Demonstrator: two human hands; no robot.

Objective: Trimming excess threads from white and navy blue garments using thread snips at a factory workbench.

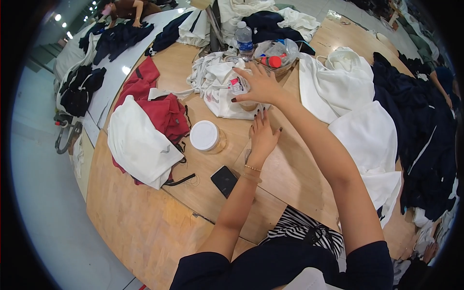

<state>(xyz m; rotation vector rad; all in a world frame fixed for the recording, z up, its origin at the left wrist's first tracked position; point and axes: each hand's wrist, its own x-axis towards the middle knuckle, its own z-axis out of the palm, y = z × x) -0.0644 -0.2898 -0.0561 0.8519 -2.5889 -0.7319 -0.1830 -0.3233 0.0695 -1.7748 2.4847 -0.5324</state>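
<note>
My right hand (263,86) reaches to a clear plastic cup (239,86) with a pink-and-white label; its fingers and thumb curve round the cup from the right. The cup stands among bunched white cloth (220,96), some of it with reddish marks. My left hand (263,133) is open with fingers spread, low over the table, its fingertips at the cloth's near edge. A clear jar with a white lid (205,136) stands to the left of my left hand. Below that jar a black phone (224,181) lies partly behind my left forearm.
Left are a white garment (140,142) and red garments (169,115). A water bottle (244,37) and a plastic bag with a red cap (274,61) stand behind my right hand. White garments (362,125) and navy ones (430,145) lie right. A person (128,9) works far left.
</note>
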